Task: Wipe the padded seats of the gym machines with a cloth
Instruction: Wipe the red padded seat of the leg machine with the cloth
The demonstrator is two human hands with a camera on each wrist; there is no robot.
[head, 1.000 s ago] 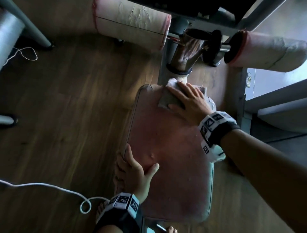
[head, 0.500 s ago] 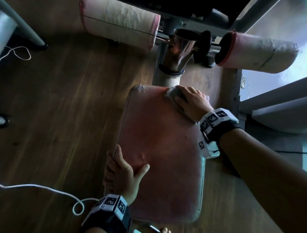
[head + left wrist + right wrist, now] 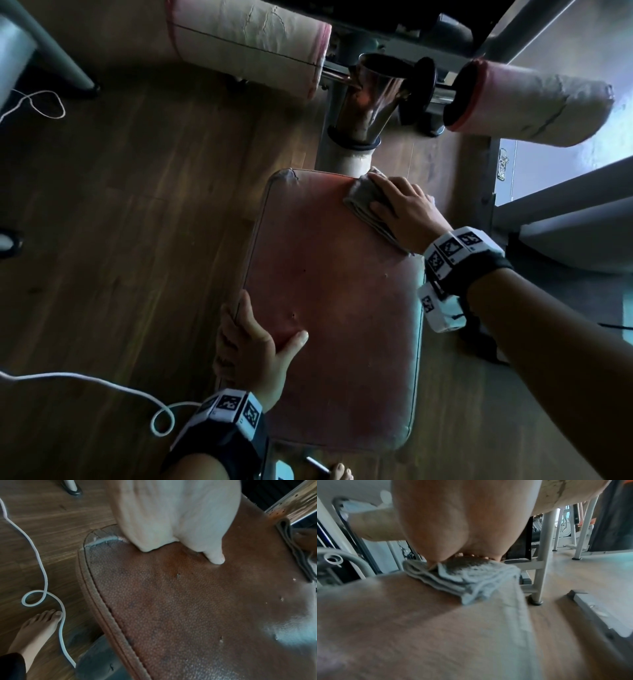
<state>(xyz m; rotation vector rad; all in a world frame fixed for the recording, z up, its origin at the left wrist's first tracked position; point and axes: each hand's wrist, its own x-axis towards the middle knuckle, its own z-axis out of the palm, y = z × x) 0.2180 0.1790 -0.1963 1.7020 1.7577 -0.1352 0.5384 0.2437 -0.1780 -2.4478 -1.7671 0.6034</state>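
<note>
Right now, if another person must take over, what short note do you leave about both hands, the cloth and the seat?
Left hand: grips the seat's left edge, thumb on top, steadying it.
Right hand: presses the folded cloth flat on the seat's far right corner, beside the metal post.
Done: cannot tell how much is already wiped.
Left: probably the middle and near part of the seat, then the other machines' seats.

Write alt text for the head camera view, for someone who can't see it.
From above, a right hand presses a folded grey cloth onto the far right corner of a worn reddish padded seat, while the left hand grips its near left edge. Two padded rollers and a wooden floor lie beyond.
</note>
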